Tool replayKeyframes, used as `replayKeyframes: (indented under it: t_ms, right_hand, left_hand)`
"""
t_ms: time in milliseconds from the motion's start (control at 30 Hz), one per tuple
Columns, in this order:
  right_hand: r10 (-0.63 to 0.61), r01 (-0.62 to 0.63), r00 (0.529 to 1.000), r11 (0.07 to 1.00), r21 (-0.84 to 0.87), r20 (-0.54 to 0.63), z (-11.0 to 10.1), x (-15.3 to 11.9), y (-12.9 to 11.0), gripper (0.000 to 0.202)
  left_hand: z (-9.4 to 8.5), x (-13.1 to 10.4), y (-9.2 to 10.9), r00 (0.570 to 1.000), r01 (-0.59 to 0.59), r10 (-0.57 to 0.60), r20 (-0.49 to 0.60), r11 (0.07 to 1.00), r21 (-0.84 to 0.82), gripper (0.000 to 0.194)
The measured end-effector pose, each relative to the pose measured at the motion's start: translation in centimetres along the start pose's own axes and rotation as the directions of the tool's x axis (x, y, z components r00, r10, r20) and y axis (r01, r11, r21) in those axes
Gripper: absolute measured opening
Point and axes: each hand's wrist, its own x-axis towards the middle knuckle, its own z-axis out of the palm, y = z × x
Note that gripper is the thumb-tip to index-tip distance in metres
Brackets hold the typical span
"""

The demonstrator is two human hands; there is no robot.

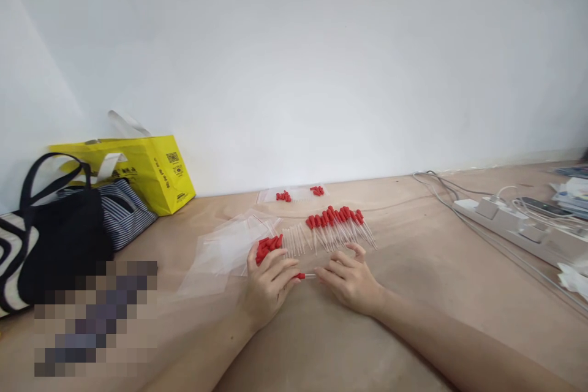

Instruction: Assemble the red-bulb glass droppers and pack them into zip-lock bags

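Observation:
My left hand (274, 278) pinches a red rubber bulb (301, 276) near the front of the table. Opposite it, my right hand (349, 280) is closed on the thin clear tube (310, 276) of the same dropper, which lies level between my fingertips. The tube's end meets the bulb; how deep it sits I cannot tell. Loose red bulbs (271, 245) lie in a pile just beyond my left fingers, partly hidden by them. Bare clear tubes (295, 240) lie in a row beside that pile. To their right, several droppers with red bulbs (335, 216) lie side by side.
Flat clear plastic bags (220, 245) overlap at the left. Another bag (301, 194) with red bulbs and tubes lies by the wall. A yellow bag (160, 171), a striped pouch (126, 211) and a black bag (64, 239) stand far left. A white power strip (514, 226) and cables (441, 193) lie right.

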Motion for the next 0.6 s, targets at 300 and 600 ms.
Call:
replayKeyframes:
  t_ms: [300,600]
  right_hand:
    - [-0.035,0.035,0.999,0.999,-0.005,-0.018,0.3,0.0,-0.4,0.018]
    - [-0.037,0.038,0.999,0.996,0.08,-0.011,0.0,0.3,-0.6,0.022]
  left_hand:
    - [1.1,-0.3,0.8,1.0,0.03,-0.029,0.008,0.996,-0.09,0.018]
    - [1.2,-0.2,1.3,0.998,0.043,-0.035,0.053,0.985,-0.165,0.018]
